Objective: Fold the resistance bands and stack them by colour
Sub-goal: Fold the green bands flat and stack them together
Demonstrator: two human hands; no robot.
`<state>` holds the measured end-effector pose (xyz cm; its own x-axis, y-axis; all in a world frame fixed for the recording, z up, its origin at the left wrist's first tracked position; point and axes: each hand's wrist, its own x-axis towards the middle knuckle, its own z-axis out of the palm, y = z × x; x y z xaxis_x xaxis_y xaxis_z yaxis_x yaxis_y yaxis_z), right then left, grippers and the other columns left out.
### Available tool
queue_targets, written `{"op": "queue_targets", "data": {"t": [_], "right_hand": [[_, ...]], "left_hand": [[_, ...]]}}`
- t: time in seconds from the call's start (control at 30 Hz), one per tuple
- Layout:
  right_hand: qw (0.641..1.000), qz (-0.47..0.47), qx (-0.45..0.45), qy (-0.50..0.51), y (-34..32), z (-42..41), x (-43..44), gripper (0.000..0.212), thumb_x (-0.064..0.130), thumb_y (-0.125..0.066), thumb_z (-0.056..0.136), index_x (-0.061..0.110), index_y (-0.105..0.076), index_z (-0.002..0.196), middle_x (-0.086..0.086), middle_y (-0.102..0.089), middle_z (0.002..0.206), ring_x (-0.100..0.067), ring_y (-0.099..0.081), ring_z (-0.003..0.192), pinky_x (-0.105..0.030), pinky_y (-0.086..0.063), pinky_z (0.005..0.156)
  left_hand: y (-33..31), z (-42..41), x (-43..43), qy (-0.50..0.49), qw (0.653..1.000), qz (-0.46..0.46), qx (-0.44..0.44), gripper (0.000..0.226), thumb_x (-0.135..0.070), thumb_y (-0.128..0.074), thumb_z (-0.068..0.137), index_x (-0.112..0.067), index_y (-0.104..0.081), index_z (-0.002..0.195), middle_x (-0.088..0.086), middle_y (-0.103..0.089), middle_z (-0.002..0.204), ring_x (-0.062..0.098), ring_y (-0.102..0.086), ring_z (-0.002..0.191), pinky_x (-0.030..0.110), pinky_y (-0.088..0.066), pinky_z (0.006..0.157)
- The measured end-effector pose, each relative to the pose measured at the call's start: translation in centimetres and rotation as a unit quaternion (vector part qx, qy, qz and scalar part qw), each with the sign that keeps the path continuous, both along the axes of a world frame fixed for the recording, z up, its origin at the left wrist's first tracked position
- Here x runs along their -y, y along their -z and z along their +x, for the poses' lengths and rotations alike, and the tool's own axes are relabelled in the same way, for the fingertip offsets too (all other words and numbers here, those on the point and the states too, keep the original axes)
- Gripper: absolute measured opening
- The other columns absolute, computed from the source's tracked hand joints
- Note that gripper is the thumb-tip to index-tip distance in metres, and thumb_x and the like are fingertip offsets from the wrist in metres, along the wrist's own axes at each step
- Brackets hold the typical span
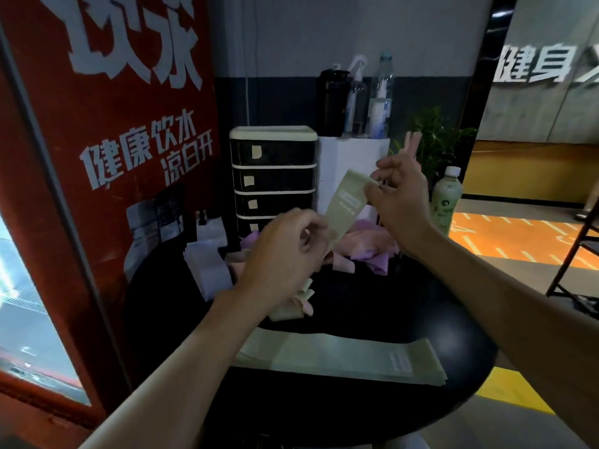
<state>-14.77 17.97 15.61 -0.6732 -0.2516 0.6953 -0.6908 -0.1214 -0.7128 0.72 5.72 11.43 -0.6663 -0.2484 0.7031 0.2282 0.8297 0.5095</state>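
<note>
Pale green resistance band (345, 205): a thin, flat strip of stretchy rubber with a small white print. It is up in the air over the round black table (372, 306), slanting from low left to high right. My left hand (285, 254) has its fingers curled round the lower end. My right hand (400, 202) pinches the upper end between thumb and forefinger, the other fingers spread loose. Both grips are closed on the strip.

Handling, as I judge it:
- Very light and limp, with no stiffness of its own, so it sags wherever unsupported.
- Surface looks smooth and is probably a little tacky against itself, so folded layers should lie quiet once pressed.
- Not fragile.
- Springs back if stretched, so keep it slack while folding.
- Best hold is at the two short ends, pinched across the full width so the edges meet square.

Stack of flat pale green bands (340, 354) lies at the near edge of the table, the likely home for this one. Loose heap of pink and purple bands (369, 246) sits at the far side, unsorted. A few cream and pink bands (303, 303) lie just beyond my left wrist.
</note>
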Motion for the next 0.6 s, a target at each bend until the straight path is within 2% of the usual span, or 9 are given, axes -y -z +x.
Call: {"op": "queue_targets", "data": {"t": [0.07,0.2,0.27,0.37,0.47,0.53,0.6], "right_hand": [[1.0,-0.016,-0.019,-0.004,-0.9,0.2,-0.6,0.027,-0.009,-0.059,0.086,0.008,-0.049,0.104,-0.009,-0.055,0.088,-0.01,-0.055,0.078,-0.013,-0.05,0.066],[0.999,-0.025,-0.021,-0.012,-1.7,0.6,-1.6,0.028,-0.01,-0.06,0.085,0.008,-0.05,0.104,-0.003,-0.055,0.086,0.0,-0.054,0.072,-0.014,-0.05,0.065],[0.999,-0.022,-0.023,-0.019,-1.9,0.9,-2.1,0.028,-0.01,-0.06,0.085,0.008,-0.05,0.104,-0.002,-0.056,0.087,0.001,-0.054,0.071,-0.016,-0.051,0.067],[1.0,-0.01,-0.022,-0.015,-2.0,1.1,-3.1,0.03,-0.007,-0.062,0.085,0.015,-0.052,0.101,-0.01,-0.06,0.094,-0.01,-0.06,0.08,-0.019,-0.052,0.066],[1.0,0.009,-0.019,-0.003,-2.1,1.1,-4.0,0.031,-0.005,-0.063,0.086,0.021,-0.053,0.099,-0.014,-0.061,0.1,-0.025,-0.064,0.088,-0.024,-0.055,0.066],[0.999,0.033,-0.007,-0.009,-2.2,1.1,-4.5,0.027,-0.003,-0.064,0.086,0.015,-0.057,0.106,-0.006,-0.061,0.094,-0.025,-0.065,0.086,-0.028,-0.057,0.069],[0.996,0.089,-0.015,-0.004,-2.3,0.9,-4.8,0.02,0.004,-0.066,0.088,0.009,-0.064,0.107,-0.006,-0.064,0.094,-0.026,-0.065,0.084,-0.034,-0.057,0.072]], "left_hand": [[-2.0,-1.6,0.1,0.013,0.998,0.054,0.004,0.02,-0.029,-0.061,0.088,-0.018,-0.067,0.103,-0.011,-0.062,0.089,0.003,-0.058,0.08,0.022,-0.048,0.071],[-4.1,-4.8,0.1,0.017,0.994,0.101,0.027,0.03,-0.028,-0.07,0.09,-0.015,-0.064,0.117,-0.006,-0.063,0.103,0.011,-0.062,0.089,0.026,-0.054,0.08],[-4.7,-5.6,-0.5,0.03,0.993,0.111,0.032,0.024,-0.028,-0.069,0.091,-0.015,-0.066,0.112,-0.008,-0.066,0.101,0.01,-0.064,0.091,0.028,-0.055,0.084],[-5.0,-6.0,-1.7,0.069,0.987,0.147,0.019,0.002,-0.018,-0.068,0.092,-0.019,-0.068,0.094,-0.008,-0.068,0.089,0.007,-0.065,0.083,0.017,-0.053,0.074],[-5.0,-6.4,-2.3,0.081,0.986,0.148,0.001,0.008,-0.01,-0.069,0.091,-0.015,-0.069,0.084,-0.004,-0.068,0.079,0.005,-0.063,0.074,0.015,-0.049,0.067],[-5.0,-6.5,-2.5,0.089,0.985,0.148,-0.003,0.007,-0.008,-0.068,0.091,-0.011,-0.069,0.084,-0.001,-0.068,0.078,0.004,-0.063,0.07,0.014,-0.048,0.067],[-5.0,-6.5,-2.6,0.106,0.984,0.146,-0.009,0.007,-0.006,-0.068,0.091,-0.009,-0.069,0.084,0.001,-0.069,0.078,0.004,-0.064,0.071,0.015,-0.05,0.067]]}}
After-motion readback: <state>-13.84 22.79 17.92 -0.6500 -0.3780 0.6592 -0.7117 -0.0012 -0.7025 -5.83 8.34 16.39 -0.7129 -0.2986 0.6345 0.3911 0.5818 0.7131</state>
